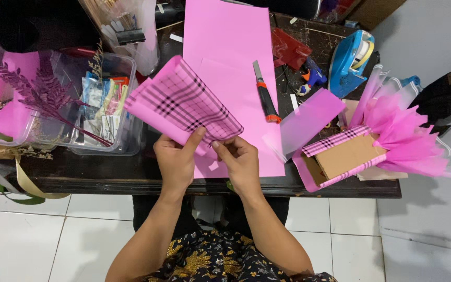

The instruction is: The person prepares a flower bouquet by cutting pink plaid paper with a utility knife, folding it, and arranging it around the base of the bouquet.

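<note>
The pink wrapping sheet with the black plaid band (184, 102) was held up just above the near edge of the dark surface (105, 172), curled over on itself like a half-made cone. Left hand (176, 159) had its grip pinched on the lower edge, thumb on top; right hand (241, 162) pinched the same corner right beside it – both closed on the paper, nearly touching each other.

Looked to me like the folding/rolling step, the shape not locked in yet. I'd guess the next move needed an even crease and something to fix it.

Under it lay a big plain pink sheet (230, 47) with an orange-and-black utility knife (264, 96) on top. Further right – a blue tape dispenser (348, 62), a small glue gun (311, 78), and a cardboard box wrapped in pink tissue (371, 149). On the left, a clear plastic tub (113, 112) of bits.
</note>
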